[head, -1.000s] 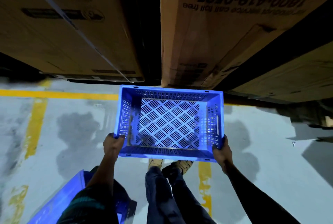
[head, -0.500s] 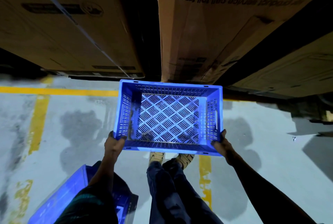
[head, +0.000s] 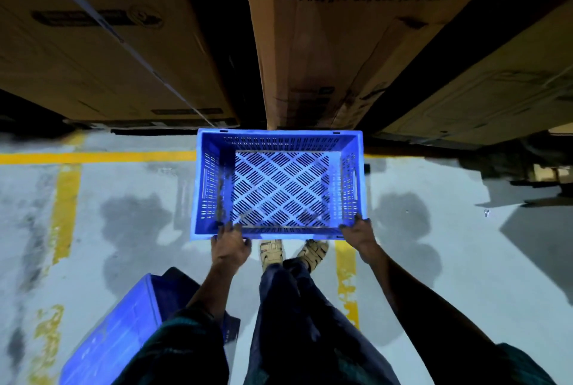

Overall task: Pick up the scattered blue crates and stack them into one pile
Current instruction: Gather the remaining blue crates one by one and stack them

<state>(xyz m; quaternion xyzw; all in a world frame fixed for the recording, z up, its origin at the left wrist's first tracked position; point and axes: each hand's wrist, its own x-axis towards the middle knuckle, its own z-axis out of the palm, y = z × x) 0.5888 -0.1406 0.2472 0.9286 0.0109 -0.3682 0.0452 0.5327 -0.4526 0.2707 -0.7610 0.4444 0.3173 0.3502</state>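
Observation:
A blue perforated crate (head: 280, 149) hangs level in front of me above the floor, open side up and empty. My left hand (head: 230, 245) grips its near rim at the left corner, fingers curled over the edge. My right hand (head: 358, 231) grips the near rim at the right corner. A second blue crate (head: 121, 332) sits on the floor at the lower left, partly hidden behind my left sleeve.
Tall cardboard boxes (head: 325, 43) stand close behind the held crate, with a dark gap between them. The grey concrete floor (head: 434, 260) carries yellow painted lines (head: 65, 208) and damp patches. My feet (head: 291, 253) stand just below the crate.
The held crate has shifted slightly away from me towards the boxes. My left hand slid along the near rim from the corner towards the middle.

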